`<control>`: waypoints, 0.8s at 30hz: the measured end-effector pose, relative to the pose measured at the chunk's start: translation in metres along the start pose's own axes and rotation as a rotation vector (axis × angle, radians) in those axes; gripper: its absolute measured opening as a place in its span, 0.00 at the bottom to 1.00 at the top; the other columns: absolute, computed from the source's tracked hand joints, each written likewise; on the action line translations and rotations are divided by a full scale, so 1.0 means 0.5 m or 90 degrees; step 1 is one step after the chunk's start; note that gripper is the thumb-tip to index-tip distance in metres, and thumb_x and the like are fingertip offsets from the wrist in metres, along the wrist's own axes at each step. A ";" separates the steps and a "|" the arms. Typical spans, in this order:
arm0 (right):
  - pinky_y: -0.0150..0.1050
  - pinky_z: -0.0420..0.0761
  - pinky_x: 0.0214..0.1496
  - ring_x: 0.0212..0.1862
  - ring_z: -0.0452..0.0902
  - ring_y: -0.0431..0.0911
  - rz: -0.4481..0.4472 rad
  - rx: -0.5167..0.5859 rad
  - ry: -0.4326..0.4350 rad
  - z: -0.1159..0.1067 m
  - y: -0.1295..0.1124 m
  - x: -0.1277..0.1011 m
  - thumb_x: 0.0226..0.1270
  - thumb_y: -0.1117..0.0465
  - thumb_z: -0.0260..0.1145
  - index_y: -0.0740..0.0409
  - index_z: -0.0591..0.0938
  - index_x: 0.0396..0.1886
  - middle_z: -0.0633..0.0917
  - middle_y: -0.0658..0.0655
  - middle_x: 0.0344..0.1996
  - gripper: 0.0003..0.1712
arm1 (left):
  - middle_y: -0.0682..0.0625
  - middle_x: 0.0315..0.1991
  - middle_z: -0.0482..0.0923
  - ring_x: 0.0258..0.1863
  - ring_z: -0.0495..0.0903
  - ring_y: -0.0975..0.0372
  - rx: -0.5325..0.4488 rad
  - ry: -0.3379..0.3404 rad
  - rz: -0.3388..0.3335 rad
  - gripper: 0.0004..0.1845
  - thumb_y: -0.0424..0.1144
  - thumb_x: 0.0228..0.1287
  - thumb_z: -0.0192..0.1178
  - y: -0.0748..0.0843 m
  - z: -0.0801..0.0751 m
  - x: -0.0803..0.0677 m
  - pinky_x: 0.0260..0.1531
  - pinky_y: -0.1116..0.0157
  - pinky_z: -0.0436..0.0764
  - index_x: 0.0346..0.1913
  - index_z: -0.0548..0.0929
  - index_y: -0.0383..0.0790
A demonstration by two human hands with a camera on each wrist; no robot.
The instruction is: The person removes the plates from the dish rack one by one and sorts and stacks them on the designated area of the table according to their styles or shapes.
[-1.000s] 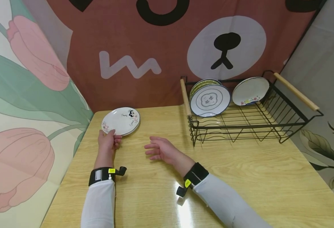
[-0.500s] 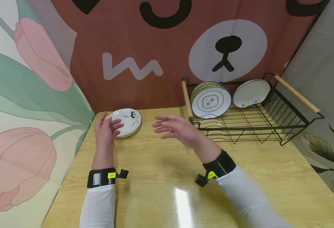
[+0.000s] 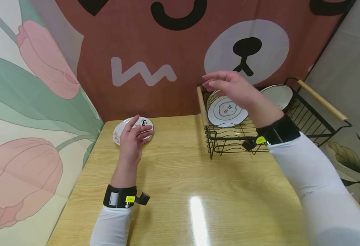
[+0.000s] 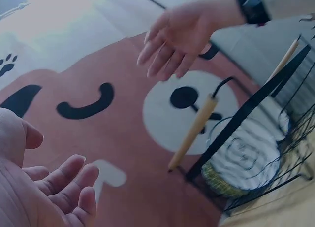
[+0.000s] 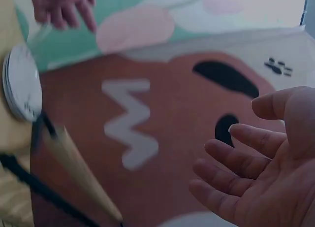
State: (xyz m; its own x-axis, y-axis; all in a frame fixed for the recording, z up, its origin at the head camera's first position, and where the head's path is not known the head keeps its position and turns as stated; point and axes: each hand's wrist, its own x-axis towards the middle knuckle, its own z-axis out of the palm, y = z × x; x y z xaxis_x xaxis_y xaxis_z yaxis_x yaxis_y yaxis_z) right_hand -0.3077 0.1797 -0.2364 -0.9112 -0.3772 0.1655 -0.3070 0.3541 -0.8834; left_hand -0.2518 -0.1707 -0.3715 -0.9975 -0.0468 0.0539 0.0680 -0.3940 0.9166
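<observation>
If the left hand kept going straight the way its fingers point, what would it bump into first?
Probably the small white patterned plate on the wooden table: the left hand hovers at its near edge, fingers aimed across it. How high it hangs above the plate is unclear.

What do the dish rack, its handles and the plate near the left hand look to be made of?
Dish rack: thin black wire, probably coated metal.
Handles: pale round bars, apparently unpainted wood.
Plate: glossy white with printed decoration, likely glazed ceramic, though melamine can't be excluded.

Glossy wood table [image 3: 180, 191] — wire rack [image 3: 308, 119]
</observation>
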 end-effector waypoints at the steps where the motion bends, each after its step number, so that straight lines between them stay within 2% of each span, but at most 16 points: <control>1: 0.48 0.74 0.67 0.65 0.76 0.50 0.013 -0.033 0.014 -0.017 0.002 0.008 0.81 0.50 0.56 0.51 0.76 0.72 0.82 0.55 0.63 0.25 | 0.55 0.36 0.91 0.37 0.91 0.62 -0.003 -0.013 -0.006 0.23 0.37 0.81 0.42 -0.005 0.006 -0.002 0.34 0.68 0.84 0.74 0.66 0.49; 4: 0.52 0.73 0.71 0.66 0.75 0.50 0.047 -0.105 0.039 -0.060 0.014 0.031 0.80 0.48 0.56 0.52 0.75 0.74 0.78 0.57 0.68 0.28 | 0.56 0.36 0.91 0.38 0.91 0.62 -0.006 -0.049 -0.022 0.22 0.37 0.81 0.43 -0.023 0.022 -0.011 0.34 0.67 0.85 0.73 0.68 0.49; 8: 0.59 0.67 0.76 0.72 0.69 0.56 0.074 -0.205 0.047 -0.098 0.034 0.053 0.80 0.46 0.55 0.54 0.74 0.74 0.72 0.61 0.75 0.30 | 0.54 0.39 0.91 0.40 0.91 0.61 -0.005 -0.098 -0.054 0.24 0.37 0.79 0.46 -0.052 0.042 -0.021 0.37 0.65 0.87 0.74 0.67 0.47; 12: 0.61 0.66 0.76 0.75 0.66 0.61 0.074 -0.310 0.040 -0.123 0.053 0.067 0.79 0.48 0.55 0.60 0.75 0.72 0.73 0.65 0.74 0.30 | 0.52 0.41 0.91 0.42 0.91 0.60 -0.007 -0.136 -0.099 0.27 0.37 0.78 0.47 -0.076 0.063 -0.025 0.40 0.64 0.88 0.77 0.64 0.46; 15: 0.63 0.68 0.73 0.71 0.69 0.64 0.083 -0.382 0.029 -0.139 0.078 0.079 0.79 0.49 0.55 0.62 0.75 0.71 0.75 0.68 0.70 0.30 | 0.53 0.42 0.91 0.43 0.91 0.60 0.002 -0.162 -0.122 0.28 0.37 0.79 0.47 -0.094 0.073 -0.026 0.41 0.63 0.88 0.79 0.62 0.46; 19: 0.63 0.70 0.71 0.68 0.72 0.65 0.117 -0.449 0.016 -0.152 0.126 0.096 0.77 0.50 0.56 0.62 0.74 0.71 0.76 0.70 0.69 0.30 | 0.51 0.44 0.90 0.44 0.91 0.60 0.032 -0.181 -0.136 0.28 0.38 0.79 0.47 -0.113 0.082 -0.029 0.42 0.62 0.88 0.79 0.62 0.47; 24: 0.64 0.69 0.72 0.67 0.71 0.67 0.151 -0.479 -0.015 -0.155 0.186 0.111 0.77 0.55 0.57 0.64 0.75 0.70 0.76 0.73 0.67 0.28 | 0.50 0.46 0.90 0.45 0.90 0.59 0.051 -0.191 -0.153 0.28 0.40 0.79 0.48 -0.130 0.089 -0.032 0.42 0.62 0.88 0.78 0.64 0.48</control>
State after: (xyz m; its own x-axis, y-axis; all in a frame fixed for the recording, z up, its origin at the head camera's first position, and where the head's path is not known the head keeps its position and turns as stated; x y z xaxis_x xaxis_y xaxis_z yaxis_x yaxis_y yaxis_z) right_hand -0.4079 0.2580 -0.2755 -0.9721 -0.2343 -0.0065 -0.2165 0.9082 -0.3583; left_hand -0.2413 -0.1036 -0.4143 -0.9476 0.3133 -0.0631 -0.1581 -0.2880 0.9445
